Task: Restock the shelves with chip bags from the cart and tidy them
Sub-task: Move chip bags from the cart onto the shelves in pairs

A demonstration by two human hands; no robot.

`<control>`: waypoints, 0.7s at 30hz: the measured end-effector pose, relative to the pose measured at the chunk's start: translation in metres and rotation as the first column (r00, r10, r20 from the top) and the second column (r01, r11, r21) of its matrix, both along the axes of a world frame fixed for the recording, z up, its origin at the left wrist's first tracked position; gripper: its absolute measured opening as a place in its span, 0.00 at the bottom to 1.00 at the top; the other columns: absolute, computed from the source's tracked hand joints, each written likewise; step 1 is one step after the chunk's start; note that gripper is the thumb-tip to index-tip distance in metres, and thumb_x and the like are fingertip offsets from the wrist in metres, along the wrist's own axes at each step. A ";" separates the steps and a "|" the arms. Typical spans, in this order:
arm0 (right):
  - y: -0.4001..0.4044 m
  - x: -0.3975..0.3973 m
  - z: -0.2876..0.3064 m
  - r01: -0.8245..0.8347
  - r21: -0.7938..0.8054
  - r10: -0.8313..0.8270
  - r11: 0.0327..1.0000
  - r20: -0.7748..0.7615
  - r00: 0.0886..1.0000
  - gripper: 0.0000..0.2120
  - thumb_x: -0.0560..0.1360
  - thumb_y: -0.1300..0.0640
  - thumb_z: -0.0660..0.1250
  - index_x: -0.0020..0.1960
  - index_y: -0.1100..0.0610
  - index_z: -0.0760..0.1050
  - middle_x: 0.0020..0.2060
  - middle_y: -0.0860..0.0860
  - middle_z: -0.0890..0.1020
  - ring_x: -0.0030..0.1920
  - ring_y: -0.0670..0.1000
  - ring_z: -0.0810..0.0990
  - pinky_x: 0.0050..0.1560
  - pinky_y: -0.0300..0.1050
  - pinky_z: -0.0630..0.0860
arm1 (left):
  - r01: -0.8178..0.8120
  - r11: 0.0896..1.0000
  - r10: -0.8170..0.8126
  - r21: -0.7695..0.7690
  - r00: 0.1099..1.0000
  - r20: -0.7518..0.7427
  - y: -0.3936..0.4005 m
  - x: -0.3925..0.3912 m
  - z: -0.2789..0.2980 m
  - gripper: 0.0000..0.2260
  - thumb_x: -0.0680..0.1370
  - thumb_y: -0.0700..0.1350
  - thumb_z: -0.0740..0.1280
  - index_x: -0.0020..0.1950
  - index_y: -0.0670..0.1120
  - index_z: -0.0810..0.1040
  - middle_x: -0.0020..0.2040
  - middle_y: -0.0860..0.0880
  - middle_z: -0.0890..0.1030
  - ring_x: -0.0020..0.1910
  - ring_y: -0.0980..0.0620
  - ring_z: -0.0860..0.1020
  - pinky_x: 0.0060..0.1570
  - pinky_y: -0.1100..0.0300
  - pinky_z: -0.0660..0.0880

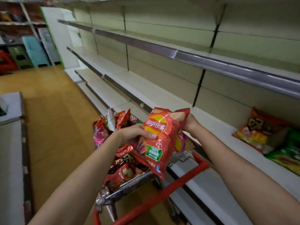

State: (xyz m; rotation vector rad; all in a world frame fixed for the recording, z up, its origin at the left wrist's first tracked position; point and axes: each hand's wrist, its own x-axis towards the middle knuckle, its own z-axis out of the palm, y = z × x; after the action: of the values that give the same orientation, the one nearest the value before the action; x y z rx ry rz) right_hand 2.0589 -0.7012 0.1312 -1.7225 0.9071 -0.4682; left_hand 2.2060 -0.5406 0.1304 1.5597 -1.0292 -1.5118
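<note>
Shelves (162,88): long cream tiers with metal edge strips, running along the right side.
Cart (178,181): wire basket with red handle, standing beside the shelves, heaped with red and pink chip bags (123,169).
Orange bag (258,135) and green bag (289,151): lying flat side by side on a shelf at far right.
Red chip bag (160,140): held upright above the cart, between both hands.
Left hand (136,133): grips the bag's left edge, thumb across the front by the logo.
Right hand (191,122): clutches the bag's upper right corner, fingers hidden behind it.
</note>
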 end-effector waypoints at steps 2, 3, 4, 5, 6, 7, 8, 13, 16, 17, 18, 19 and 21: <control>0.014 -0.015 0.011 0.005 0.084 -0.013 0.996 0.089 0.996 0.09 0.76 0.70 0.60 0.41 0.60 0.75 0.36 0.53 0.76 0.36 0.48 0.77 0.31 0.31 0.72 | 0.080 0.997 -0.081 0.021 0.994 0.071 0.006 -0.013 0.012 0.43 0.46 0.60 0.83 0.56 0.48 0.73 0.46 0.53 0.85 0.46 0.52 0.83 0.50 0.57 0.79; 0.019 -0.022 0.014 -0.010 0.081 0.002 0.997 0.110 0.994 0.12 0.77 0.71 0.57 0.39 0.60 0.74 0.34 0.52 0.74 0.33 0.46 0.75 0.30 0.31 0.71 | 0.099 0.995 -0.101 0.024 0.990 0.098 0.010 -0.019 0.019 0.44 0.46 0.61 0.83 0.57 0.50 0.72 0.46 0.54 0.85 0.46 0.53 0.84 0.48 0.59 0.80; 0.021 -0.028 0.016 -0.019 0.042 0.014 0.999 0.121 0.993 0.15 0.77 0.71 0.57 0.36 0.58 0.74 0.33 0.51 0.74 0.34 0.47 0.75 0.34 0.34 0.72 | 0.108 0.994 -0.109 0.023 0.988 0.113 0.014 -0.023 0.026 0.45 0.44 0.61 0.82 0.57 0.51 0.71 0.46 0.55 0.85 0.46 0.53 0.84 0.45 0.61 0.80; 0.023 -0.032 0.018 -0.023 -0.003 0.023 1.000 0.116 0.993 0.17 0.77 0.70 0.57 0.36 0.54 0.74 0.34 0.50 0.75 0.38 0.48 0.75 0.41 0.38 0.74 | 0.108 0.994 -0.109 0.013 0.985 0.136 0.017 -0.028 0.032 0.45 0.44 0.61 0.82 0.57 0.52 0.71 0.46 0.55 0.85 0.47 0.53 0.84 0.45 0.61 0.80; 0.024 -0.036 0.022 -0.025 -0.042 0.029 0.999 0.105 0.994 0.18 0.77 0.70 0.58 0.37 0.50 0.73 0.36 0.49 0.75 0.43 0.51 0.76 0.49 0.43 0.75 | 0.109 0.994 -0.108 -0.001 0.981 0.163 0.020 -0.032 0.036 0.45 0.44 0.61 0.82 0.57 0.52 0.72 0.47 0.54 0.85 0.47 0.53 0.84 0.45 0.61 0.80; 0.027 -0.039 0.028 -0.015 -0.078 0.022 0.997 0.092 0.996 0.18 0.78 0.69 0.59 0.39 0.48 0.71 0.38 0.48 0.75 0.48 0.55 0.76 0.56 0.49 0.75 | 0.101 0.995 -0.095 -0.023 0.978 0.186 0.022 -0.037 0.040 0.43 0.46 0.60 0.83 0.57 0.51 0.72 0.47 0.54 0.85 0.48 0.52 0.84 0.46 0.60 0.80; 0.028 -0.040 0.033 -0.016 -0.098 0.025 0.995 0.086 0.996 0.17 0.78 0.68 0.60 0.40 0.48 0.70 0.40 0.48 0.75 0.52 0.59 0.77 0.60 0.54 0.75 | 0.073 0.996 -0.063 -0.044 0.978 0.197 0.024 -0.040 0.041 0.40 0.48 0.57 0.82 0.57 0.51 0.73 0.47 0.53 0.85 0.48 0.52 0.84 0.47 0.60 0.80; 0.049 -0.047 0.070 0.064 -0.087 -0.045 0.994 0.208 0.977 0.16 0.79 0.44 0.61 0.48 0.53 0.81 0.46 0.51 0.82 0.45 0.47 0.79 0.45 0.41 0.74 | -0.109 0.971 0.146 -0.212 0.975 0.170 0.026 -0.041 0.040 0.46 0.47 0.60 0.83 0.61 0.47 0.74 0.52 0.48 0.84 0.51 0.47 0.83 0.55 0.50 0.79; 0.047 -0.057 0.074 0.121 -0.192 -0.071 0.974 0.251 0.965 0.19 0.83 0.47 0.53 0.66 0.56 0.72 0.59 0.49 0.76 0.50 0.40 0.75 0.45 0.35 0.71 | -0.203 0.941 0.212 -0.271 0.977 0.001 0.019 -0.030 0.040 0.50 0.45 0.58 0.84 0.63 0.45 0.73 0.55 0.44 0.83 0.53 0.43 0.82 0.56 0.46 0.78; 0.046 -0.059 0.071 0.148 -0.209 -0.094 0.967 0.246 0.965 0.20 0.82 0.47 0.55 0.70 0.56 0.68 0.62 0.49 0.73 0.52 0.40 0.74 0.49 0.34 0.71 | -0.222 0.932 0.215 -0.287 0.975 -0.057 0.016 -0.027 0.041 0.50 0.45 0.58 0.84 0.64 0.44 0.73 0.55 0.44 0.83 0.53 0.43 0.82 0.55 0.47 0.78; 0.045 -0.062 0.068 0.161 -0.200 -0.114 0.967 0.228 0.967 0.24 0.81 0.46 0.56 0.73 0.56 0.64 0.66 0.50 0.71 0.58 0.43 0.73 0.56 0.37 0.70 | -0.236 0.925 0.212 -0.299 0.971 -0.113 0.013 -0.024 0.042 0.50 0.45 0.58 0.84 0.63 0.44 0.73 0.53 0.45 0.84 0.52 0.44 0.83 0.54 0.47 0.78; 0.044 -0.063 0.063 0.174 -0.183 -0.137 0.968 0.198 0.971 0.29 0.80 0.42 0.58 0.75 0.55 0.60 0.70 0.51 0.67 0.66 0.48 0.70 0.63 0.44 0.69 | -0.247 0.920 0.204 -0.304 0.965 -0.167 0.009 -0.022 0.043 0.49 0.44 0.58 0.84 0.61 0.45 0.73 0.51 0.46 0.85 0.50 0.45 0.83 0.52 0.49 0.78; 0.049 -0.065 0.054 0.194 -0.122 -0.173 0.973 0.166 0.971 0.42 0.73 0.32 0.60 0.78 0.52 0.51 0.76 0.53 0.58 0.74 0.54 0.61 0.72 0.57 0.62 | -0.250 0.918 0.175 -0.308 0.952 -0.251 0.003 -0.021 0.045 0.48 0.42 0.58 0.84 0.58 0.46 0.74 0.47 0.47 0.85 0.46 0.47 0.84 0.48 0.51 0.79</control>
State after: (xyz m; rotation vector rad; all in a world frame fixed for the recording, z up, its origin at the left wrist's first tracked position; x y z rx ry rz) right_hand 1.9935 -0.6526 0.1848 -1.7063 0.9441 -0.7930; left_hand 2.1854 -0.5377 0.1753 1.1933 -0.9024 -1.2479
